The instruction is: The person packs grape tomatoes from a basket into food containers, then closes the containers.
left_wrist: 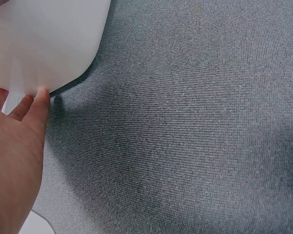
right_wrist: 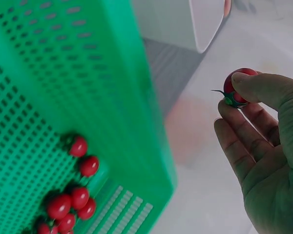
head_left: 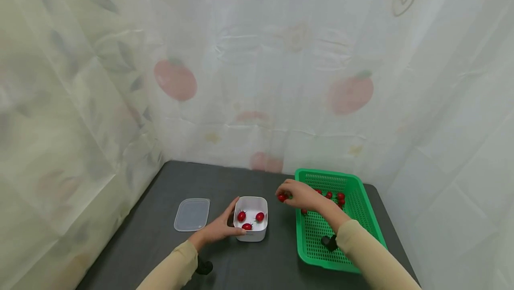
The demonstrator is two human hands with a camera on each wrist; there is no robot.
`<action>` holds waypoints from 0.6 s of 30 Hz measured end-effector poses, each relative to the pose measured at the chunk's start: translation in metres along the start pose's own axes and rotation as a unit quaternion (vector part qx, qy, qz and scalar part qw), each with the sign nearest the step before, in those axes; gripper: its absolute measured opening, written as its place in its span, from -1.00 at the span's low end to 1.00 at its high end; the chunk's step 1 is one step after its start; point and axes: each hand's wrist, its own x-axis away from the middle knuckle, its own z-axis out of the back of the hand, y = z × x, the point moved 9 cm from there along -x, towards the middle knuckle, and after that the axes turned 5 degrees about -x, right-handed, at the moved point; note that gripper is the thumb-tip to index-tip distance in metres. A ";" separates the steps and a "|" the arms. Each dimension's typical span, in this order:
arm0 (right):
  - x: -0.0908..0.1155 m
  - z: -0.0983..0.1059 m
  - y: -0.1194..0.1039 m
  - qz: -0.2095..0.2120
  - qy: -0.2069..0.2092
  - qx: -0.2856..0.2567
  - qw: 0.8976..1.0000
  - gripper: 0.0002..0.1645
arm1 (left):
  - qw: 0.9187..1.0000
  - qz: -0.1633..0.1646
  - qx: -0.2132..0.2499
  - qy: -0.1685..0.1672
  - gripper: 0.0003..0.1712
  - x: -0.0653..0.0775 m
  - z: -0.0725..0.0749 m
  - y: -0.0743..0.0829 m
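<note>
My left hand (head_left: 217, 228) grips a small white plastic container (head_left: 252, 237) from its left side, thumb along the near rim and fingers at the far left corner. In the left wrist view, fingertips (left_wrist: 41, 97) press against the container's pale wall. Three cherry tomatoes (head_left: 259, 217) with green stems lie inside it. My right hand (head_left: 300, 195) pinches one cherry tomato (right_wrist: 238, 84) between thumb and fingers, its green calyx showing. That hand is above the table, between the container and a green basket (head_left: 302, 236), with the forearm crossing over the basket.
Several cherry tomatoes (right_wrist: 58, 206) lie in the perforated green basket, mostly toward its far end. A translucent lid (head_left: 192, 215) rests flat on the dark grey table (head_left: 229, 183), left of the container. Pale printed curtains (head_left: 257, 102) enclose the table at the back and sides.
</note>
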 end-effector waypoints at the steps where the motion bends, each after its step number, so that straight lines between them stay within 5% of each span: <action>1: -0.003 -0.002 -0.003 0.004 -0.001 0.000 1.000 -0.69 | 1.000 -0.001 0.001 0.000 0.35 0.000 0.000 0.000; 18: -0.044 -0.037 -0.041 0.032 -0.038 -0.004 0.999 -0.70 | 1.000 0.005 0.012 -0.004 0.29 -0.001 -0.001 -0.002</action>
